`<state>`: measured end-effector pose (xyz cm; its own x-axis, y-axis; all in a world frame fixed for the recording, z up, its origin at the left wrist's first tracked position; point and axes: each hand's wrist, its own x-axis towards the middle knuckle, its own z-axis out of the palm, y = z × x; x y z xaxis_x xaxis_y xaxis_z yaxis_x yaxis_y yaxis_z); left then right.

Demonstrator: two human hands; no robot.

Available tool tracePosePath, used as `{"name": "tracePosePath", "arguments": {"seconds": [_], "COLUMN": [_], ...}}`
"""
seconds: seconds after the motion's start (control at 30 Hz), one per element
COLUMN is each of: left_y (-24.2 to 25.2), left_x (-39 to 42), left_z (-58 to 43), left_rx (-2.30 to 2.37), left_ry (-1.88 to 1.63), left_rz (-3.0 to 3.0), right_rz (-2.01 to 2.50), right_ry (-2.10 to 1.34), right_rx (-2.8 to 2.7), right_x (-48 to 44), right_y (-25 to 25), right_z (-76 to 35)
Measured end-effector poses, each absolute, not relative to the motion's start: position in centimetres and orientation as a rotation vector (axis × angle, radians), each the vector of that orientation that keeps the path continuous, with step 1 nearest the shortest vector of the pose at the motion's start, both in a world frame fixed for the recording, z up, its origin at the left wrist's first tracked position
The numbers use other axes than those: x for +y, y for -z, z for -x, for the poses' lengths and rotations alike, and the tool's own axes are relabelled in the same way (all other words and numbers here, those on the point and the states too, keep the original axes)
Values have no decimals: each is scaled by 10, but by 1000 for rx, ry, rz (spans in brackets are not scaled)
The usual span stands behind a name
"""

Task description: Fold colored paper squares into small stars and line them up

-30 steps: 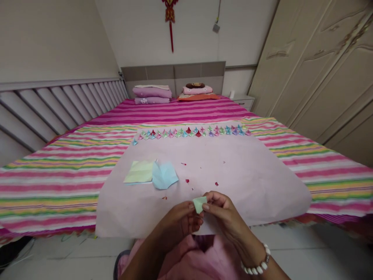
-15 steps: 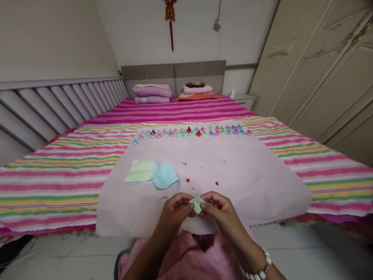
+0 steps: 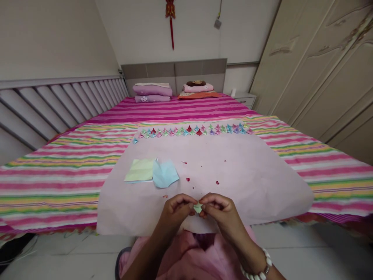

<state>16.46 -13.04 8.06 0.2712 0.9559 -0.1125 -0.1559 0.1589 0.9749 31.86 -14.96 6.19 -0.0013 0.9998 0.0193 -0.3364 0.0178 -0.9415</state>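
Observation:
A small folded piece of light green paper point(image 3: 198, 208) is pinched between both hands near the front edge of a pale pink sheet. My left hand point(image 3: 179, 208) is closed on its left side, thumb toward me. On its right side, my right hand point(image 3: 217, 206) grips with thumb and fingers, and a white beaded bracelet circles that wrist. Fingertips cover much of the paper. To the left lie a pale green paper square point(image 3: 140, 170) and a creased light blue paper sheet point(image 3: 165, 174).
Small folded paper pieces point(image 3: 189, 129) in several colours line the far side of the pink sheet point(image 3: 256, 179). Tiny red scraps point(image 3: 217, 182) are scattered ahead of my hands. Beneath is a striped bedspread point(image 3: 326, 167), with a slatted rail point(image 3: 72, 105) at left.
The green paper showed as a flat diamond earlier; now less of it is visible, with its top pinched in. My fingertips have come closer together over it.

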Motion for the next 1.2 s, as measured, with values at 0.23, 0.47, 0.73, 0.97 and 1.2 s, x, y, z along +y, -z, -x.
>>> {"name": "tracePosePath", "arguments": {"seconds": [0.23,0.47,0.73,0.97,1.2], "left_y": [-84,-84,-77,-78,-78], "left_x": [-132,-131,-131,-132,-132], "left_z": [-167,-166,-167,-168,-169], "left_rx": [960,950,949,977,1139], "left_ry": [-983,-1038,-1086,-1045,-1044], "left_rz": [-1073,-1128,-1071,-1165,-1310], "right_rz": [926,917,979,962,1003], "right_ry": [-1283,-1396,-1421,-1401,-1363], "right_rx": [-1062,-1002,-988,-991,-1030], "right_x": [-152,-153,-150,-150,-150], "right_y": [-69,-68,-67,-68,-64], "right_z": [-319,-320,-319,-319,-316]}}
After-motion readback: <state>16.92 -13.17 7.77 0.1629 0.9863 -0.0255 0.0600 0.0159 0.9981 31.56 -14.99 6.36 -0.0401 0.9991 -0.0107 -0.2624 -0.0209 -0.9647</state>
